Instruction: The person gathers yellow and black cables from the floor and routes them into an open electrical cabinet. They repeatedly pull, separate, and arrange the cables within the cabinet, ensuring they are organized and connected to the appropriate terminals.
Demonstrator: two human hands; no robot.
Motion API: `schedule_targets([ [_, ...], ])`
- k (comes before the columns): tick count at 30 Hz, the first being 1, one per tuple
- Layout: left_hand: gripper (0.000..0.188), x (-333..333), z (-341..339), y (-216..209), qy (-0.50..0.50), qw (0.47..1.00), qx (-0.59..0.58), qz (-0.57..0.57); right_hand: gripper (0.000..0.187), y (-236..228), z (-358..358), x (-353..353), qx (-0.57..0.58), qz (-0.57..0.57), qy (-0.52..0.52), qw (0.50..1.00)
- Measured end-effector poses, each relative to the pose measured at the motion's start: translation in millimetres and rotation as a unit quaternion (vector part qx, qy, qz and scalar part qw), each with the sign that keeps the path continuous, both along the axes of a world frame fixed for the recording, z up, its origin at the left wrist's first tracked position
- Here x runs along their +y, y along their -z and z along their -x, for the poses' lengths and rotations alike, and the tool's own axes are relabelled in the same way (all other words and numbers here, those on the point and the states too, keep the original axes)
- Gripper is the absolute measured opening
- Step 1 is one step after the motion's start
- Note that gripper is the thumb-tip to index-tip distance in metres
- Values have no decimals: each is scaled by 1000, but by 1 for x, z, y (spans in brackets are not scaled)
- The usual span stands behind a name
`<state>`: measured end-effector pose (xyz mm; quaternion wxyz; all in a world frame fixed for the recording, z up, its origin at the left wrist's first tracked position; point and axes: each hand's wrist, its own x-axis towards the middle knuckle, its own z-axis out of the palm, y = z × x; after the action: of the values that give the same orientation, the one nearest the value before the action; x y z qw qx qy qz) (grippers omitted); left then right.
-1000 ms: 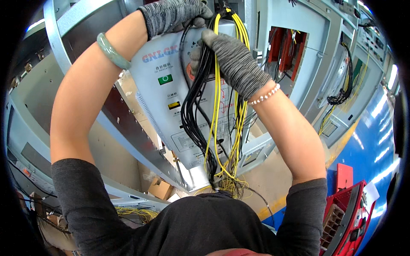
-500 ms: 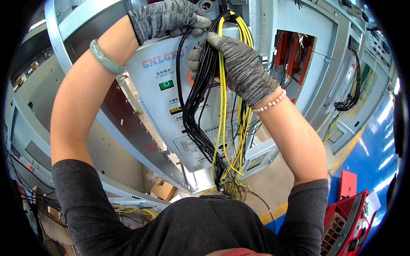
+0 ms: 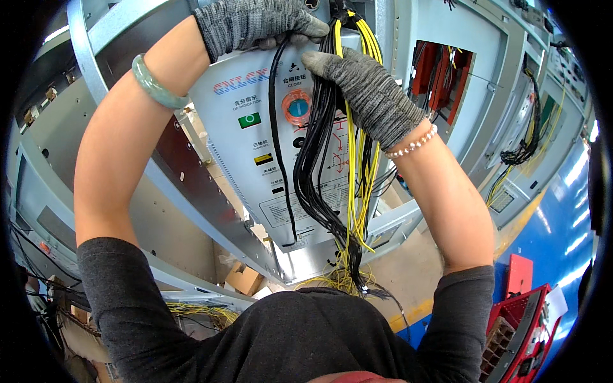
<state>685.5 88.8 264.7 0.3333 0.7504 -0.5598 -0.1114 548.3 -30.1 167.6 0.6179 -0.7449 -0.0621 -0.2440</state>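
My left hand, in a grey knitted glove, is closed at the panel's top edge with its thumb toward the wire bundle. A single black wire hangs from its curled fingers, apart from the rest. My right hand, gloved alike, is closed round a thick bundle of black wires and yellow wires, its fingertips across the black ones. The bundle comes down from a taped tie at the top. Behind it stands a light grey switchgear front panel with an orange-ringed round button.
Metal cabinet frames stand left, with a cardboard box low between them. Coiled yellow wires lie below the panel. At right are more grey cabinets, a blue floor and a red tool case.
The single black wire now hangs clear of the bundle, on its left. My right hand and the bundle have shifted slightly right, uncovering the round button. My left hand has moved a little right.
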Motion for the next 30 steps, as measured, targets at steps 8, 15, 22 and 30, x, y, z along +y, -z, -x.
schedule_targets([
  [8, 35, -7, 21, -1, -36, 958, -277, -68, 48, 13, 0, -1, 22, 156, 104, 982],
  [15, 35, -6, 25, 1, -143, 923, -350, -71, 49, 8, -21, 17, 31, 281, 146, 948],
  [22, 41, -8, 36, -4, -116, 985, -125, -2, 46, -1, -20, 18, 95, 279, 161, 942],
  [30, 27, 33, 74, 65, 157, 780, -586, 150, 11, -26, -29, -23, -216, 492, 382, 752],
])
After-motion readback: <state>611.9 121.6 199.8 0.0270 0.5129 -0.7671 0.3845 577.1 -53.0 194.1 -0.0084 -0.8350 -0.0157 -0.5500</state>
